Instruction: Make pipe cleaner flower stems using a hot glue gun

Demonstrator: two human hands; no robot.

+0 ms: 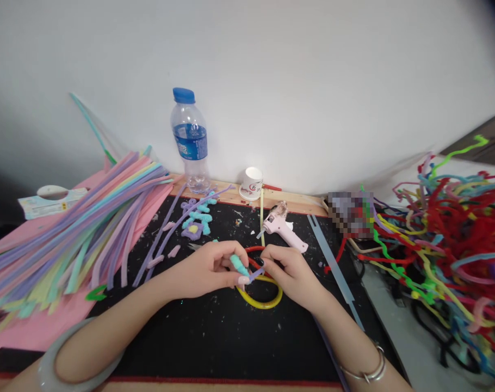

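Just below the middle of the frame, the left hand is curled, its thumb and fingers pinching a small turquoise fuzzy piece. Beside it, the right hand is closed to a pinch on a thin purple strip, which meets the left thumb next to the turquoise piece. Beneath the fingertips, red and yellow handles rest on a black mat. A pale pink glue gun lies right of centre; pastel fuzzy stems fan across the left of the frame, and a multicoloured tangle fills the right.
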